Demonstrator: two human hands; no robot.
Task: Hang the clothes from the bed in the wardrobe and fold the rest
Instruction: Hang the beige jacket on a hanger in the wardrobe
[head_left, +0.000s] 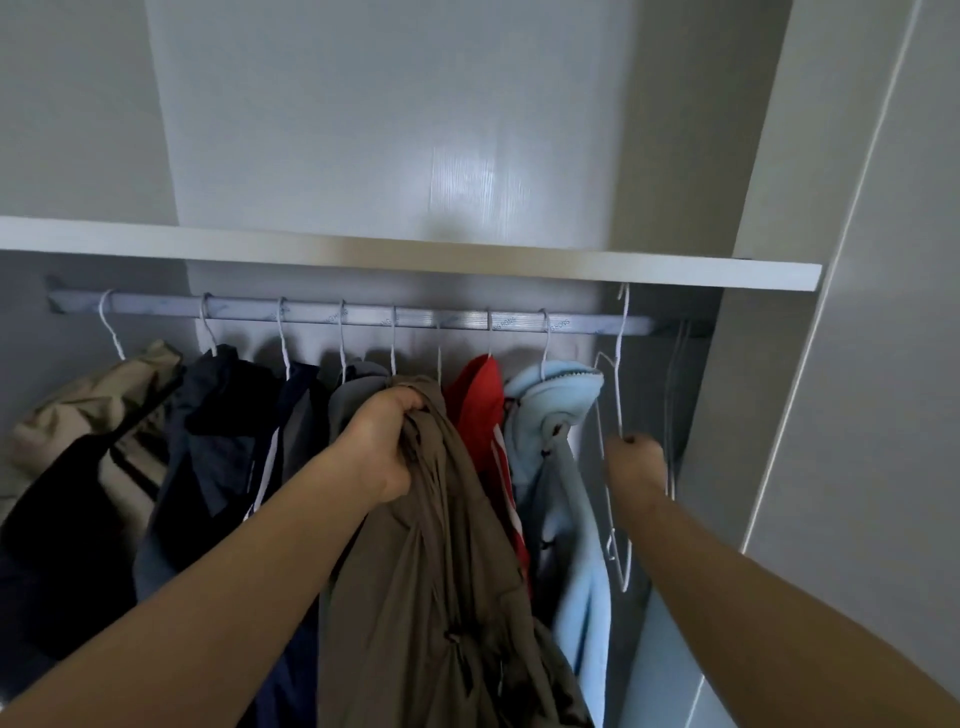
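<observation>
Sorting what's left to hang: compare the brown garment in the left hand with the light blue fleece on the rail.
The brown garment is held bunched by the left hand; the light blue fleece hangs on a white wire hanger hooked over the rail. The brown garment looks thin and creased; the fleece looks thick and fuzzy. Both drape downward.
</observation>
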